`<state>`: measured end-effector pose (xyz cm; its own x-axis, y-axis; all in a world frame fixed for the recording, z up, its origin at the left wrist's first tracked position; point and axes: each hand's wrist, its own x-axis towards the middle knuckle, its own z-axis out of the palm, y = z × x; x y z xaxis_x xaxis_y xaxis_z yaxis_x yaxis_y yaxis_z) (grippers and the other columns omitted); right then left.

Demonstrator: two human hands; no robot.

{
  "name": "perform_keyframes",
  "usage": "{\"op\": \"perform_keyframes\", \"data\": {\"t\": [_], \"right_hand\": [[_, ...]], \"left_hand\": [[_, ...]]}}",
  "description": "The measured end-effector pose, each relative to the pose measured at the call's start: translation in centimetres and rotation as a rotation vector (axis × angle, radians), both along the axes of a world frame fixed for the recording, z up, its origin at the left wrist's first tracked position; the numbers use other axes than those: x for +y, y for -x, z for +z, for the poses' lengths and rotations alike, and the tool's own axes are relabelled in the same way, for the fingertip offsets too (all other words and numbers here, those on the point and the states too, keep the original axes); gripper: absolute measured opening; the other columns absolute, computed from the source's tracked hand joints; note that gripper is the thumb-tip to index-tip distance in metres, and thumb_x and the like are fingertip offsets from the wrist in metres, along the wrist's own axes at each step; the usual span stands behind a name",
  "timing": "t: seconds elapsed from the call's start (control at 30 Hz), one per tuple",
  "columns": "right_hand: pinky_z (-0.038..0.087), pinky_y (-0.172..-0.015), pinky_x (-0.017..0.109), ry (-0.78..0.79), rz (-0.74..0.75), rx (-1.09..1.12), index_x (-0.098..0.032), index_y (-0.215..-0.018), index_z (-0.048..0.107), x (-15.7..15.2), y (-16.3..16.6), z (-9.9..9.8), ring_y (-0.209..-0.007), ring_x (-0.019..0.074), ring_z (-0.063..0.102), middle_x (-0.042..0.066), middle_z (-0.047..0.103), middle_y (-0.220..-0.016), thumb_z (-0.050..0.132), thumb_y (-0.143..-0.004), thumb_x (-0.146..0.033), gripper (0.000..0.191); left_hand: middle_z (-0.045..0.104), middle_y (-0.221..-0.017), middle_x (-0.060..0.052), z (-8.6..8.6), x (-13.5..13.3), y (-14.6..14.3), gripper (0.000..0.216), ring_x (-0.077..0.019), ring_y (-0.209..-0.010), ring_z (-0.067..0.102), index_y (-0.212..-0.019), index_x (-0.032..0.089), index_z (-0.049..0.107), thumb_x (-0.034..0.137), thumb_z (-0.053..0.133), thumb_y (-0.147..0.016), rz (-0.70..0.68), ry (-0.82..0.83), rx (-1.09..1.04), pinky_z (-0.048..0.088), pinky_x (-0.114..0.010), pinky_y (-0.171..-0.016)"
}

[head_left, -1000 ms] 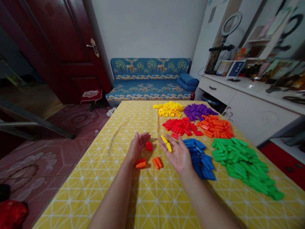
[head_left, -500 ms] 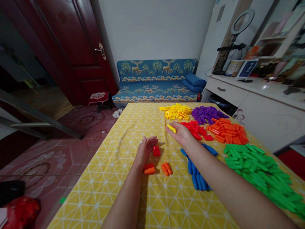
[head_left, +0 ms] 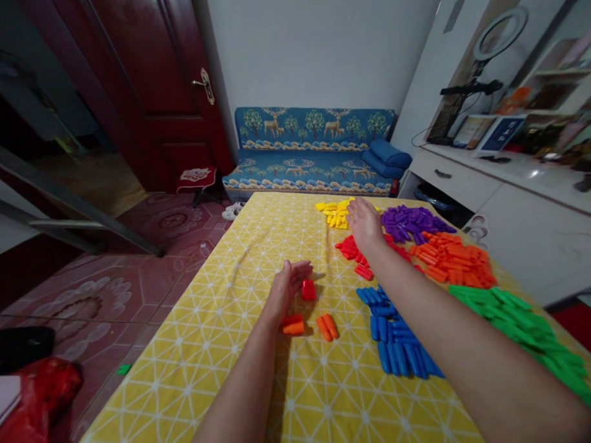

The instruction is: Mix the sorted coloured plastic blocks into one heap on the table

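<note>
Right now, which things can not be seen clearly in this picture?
- Right hand, head view: its palm faces down over the yellow pile, so any held piece is hidden.
- Green pile: cut off by the right edge.
- Red pile: partly covered by the right forearm.

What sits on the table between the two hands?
In the head view, the red pile lies between the left hand and right hand, on yellow cloth.

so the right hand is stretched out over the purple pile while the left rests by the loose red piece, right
Not quite: in the head view the right hand is over the yellow pile, not the purple pile. The left hand does rest by the loose red piece.
</note>
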<state>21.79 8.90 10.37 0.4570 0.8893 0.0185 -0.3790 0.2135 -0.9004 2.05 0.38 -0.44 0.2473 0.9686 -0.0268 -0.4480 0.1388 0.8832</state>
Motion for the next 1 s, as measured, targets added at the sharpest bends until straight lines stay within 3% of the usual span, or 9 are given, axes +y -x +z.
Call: {"op": "perform_keyframes", "data": {"t": [0.1, 0.2, 0.3, 0.43, 0.53, 0.6, 0.67, 0.8, 1.0], "right_hand": [[0.049, -0.093, 0.036, -0.014, 0.149, -0.150, -0.020, -0.096, 0.063, -5.8, 1.5, -3.1, -0.106, 0.0199, 0.065, 0.005, 0.068, -0.109, 0.067, -0.073, -0.034, 0.027], [0.050, -0.092, 0.041, 0.053, 0.296, -0.535, -0.019, -0.097, 0.068, -11.6, 2.7, -5.8, -0.104, 0.0235, 0.065, 0.007, 0.071, -0.105, 0.068, -0.072, -0.035, 0.030], [0.042, -0.106, 0.047, 0.020, 0.365, -0.958, -0.022, -0.116, 0.067, -16.0, 4.5, -7.6, -0.122, 0.0269, 0.057, 0.010, 0.064, -0.128, 0.072, -0.071, -0.034, 0.048], [0.029, -0.114, 0.058, 0.045, 0.396, -1.377, -0.023, -0.136, 0.056, -18.6, 7.7, -8.7, -0.145, 0.0383, 0.027, 0.016, 0.035, -0.156, 0.086, -0.058, -0.041, 0.086], [0.031, -0.112, 0.057, -0.004, 0.324, -1.526, -0.022, -0.114, 0.068, -18.4, 9.0, -9.4, -0.142, 0.0372, 0.033, 0.014, 0.042, -0.152, 0.080, -0.070, -0.035, 0.047], [0.039, -0.107, 0.052, -0.054, 0.268, -1.522, -0.023, -0.103, 0.071, -17.7, 8.9, -9.9, -0.130, 0.0327, 0.047, 0.011, 0.053, -0.142, 0.074, -0.077, -0.027, 0.027], [0.044, -0.101, 0.048, -0.091, 0.213, -1.424, -0.023, -0.101, 0.071, -16.9, 8.3, -10.4, -0.119, 0.0294, 0.054, 0.009, 0.060, -0.132, 0.072, -0.077, -0.021, 0.025], [0.050, -0.092, 0.040, -0.080, 0.084, -0.994, -0.020, -0.101, 0.068, -15.6, 6.7, -11.0, -0.102, 0.0236, 0.063, 0.009, 0.069, -0.109, 0.065, -0.079, -0.026, 0.023], [0.056, -0.074, 0.034, 0.043, 0.092, -0.523, -0.018, -0.104, 0.064, -15.3, 5.8, -10.8, -0.082, 0.0212, 0.069, 0.008, 0.072, -0.096, 0.064, -0.080, -0.047, 0.038]], "left_hand": [[0.072, -0.111, -0.014, -0.1, 0.0, 0.0, 0.070, -0.0279, -0.111, 0.064, -0.107, 0.016, 0.074, 0.076, 0.051, -0.081, 0.033, -0.014, -0.002, 0.047, -0.039, -0.096], [0.072, -0.110, -0.015, -0.2, 0.0, 0.0, 0.067, -0.0280, -0.109, 0.065, -0.108, 0.015, 0.073, 0.073, 0.050, -0.083, 0.063, -0.041, 0.002, 0.048, -0.040, -0.096], [0.072, -0.108, -0.016, -0.3, 0.1, 0.1, 0.067, -0.0282, -0.108, 0.065, -0.106, 0.014, 0.073, 0.073, 0.051, -0.083, 0.079, -0.058, 0.004, 0.048, -0.042, -0.097], [0.072, -0.110, -0.016, -0.5, 0.3, 0.1, 0.068, -0.0288, -0.113, 0.063, -0.105, 0.013, 0.073, 0.074, 0.053, -0.080, 0.085, -0.054, -0.013, 0.044, -0.042, -0.103], [0.071, -0.114, -0.016, -0.3, 0.4, 0.2, 0.069, -0.0285, -0.119, 0.060, -0.106, 0.014, 0.073, 0.075, 0.053, -0.079, 0.086, -0.019, -0.046, 0.041, -0.041, -0.107], [0.071, -0.116, -0.016, -0.1, 0.3, 0.3, 0.071, -0.0284, -0.122, 0.059, -0.106, 0.015, 0.073, 0.077, 0.053, -0.078, 0.082, 0.003, -0.071, 0.039, -0.040, -0.108], [0.071, -0.116, -0.016, 0.0, 0.3, 0.4, 0.071, -0.0282, -0.122, 0.059, -0.105, 0.015, 0.073, 0.078, 0.054, -0.076, 0.077, 0.013, -0.085, 0.040, -0.040, -0.108], [0.072, -0.110, -0.016, 0.0, 0.2, 0.3, 0.065, -0.0284, -0.113, 0.063, -0.103, 0.015, 0.074, 0.072, 0.061, -0.076, 0.083, -0.021, -0.047, 0.044, -0.041, -0.103], [0.073, -0.109, -0.013, 0.4, -0.8, -0.1, 0.039, -0.0270, -0.105, 0.066, -0.104, 0.016, 0.074, 0.024, 0.079, -0.066, -0.024, -0.173, 0.180, 0.049, -0.038, -0.096]]}}
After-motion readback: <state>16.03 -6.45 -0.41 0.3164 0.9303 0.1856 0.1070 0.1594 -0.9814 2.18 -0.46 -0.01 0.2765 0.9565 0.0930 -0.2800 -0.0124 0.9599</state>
